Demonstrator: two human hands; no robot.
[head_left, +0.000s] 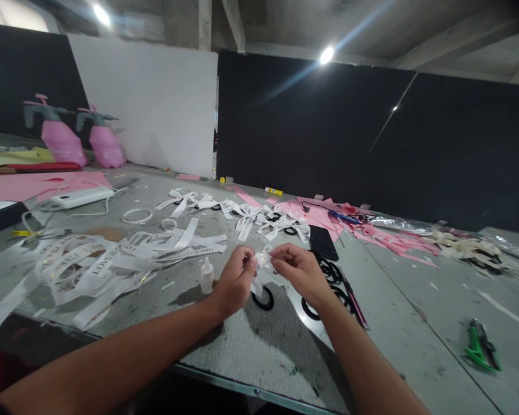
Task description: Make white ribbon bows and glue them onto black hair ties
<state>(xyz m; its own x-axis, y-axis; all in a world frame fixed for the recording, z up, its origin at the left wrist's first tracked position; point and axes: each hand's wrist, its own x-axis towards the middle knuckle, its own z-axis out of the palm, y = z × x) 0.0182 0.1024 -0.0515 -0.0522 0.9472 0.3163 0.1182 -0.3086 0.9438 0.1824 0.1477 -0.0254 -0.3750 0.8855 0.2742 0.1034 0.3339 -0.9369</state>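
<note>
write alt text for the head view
Two bare hands hold a white ribbon bow with a black ring over a gray table. Loose printed ribbons lie left, green-handled snips right.

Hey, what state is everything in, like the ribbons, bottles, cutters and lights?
White ribbon piece: looped, pinched between left hand and right hand
Long white printed ribbons: loose, tangled
Small white plastic bottle: upright
Pink plastic spray bottles: upright
Yellow tube: lying on its side
Green-handled cutters: lying down, open or shut unclear
Bright ceiling lights: on
</note>
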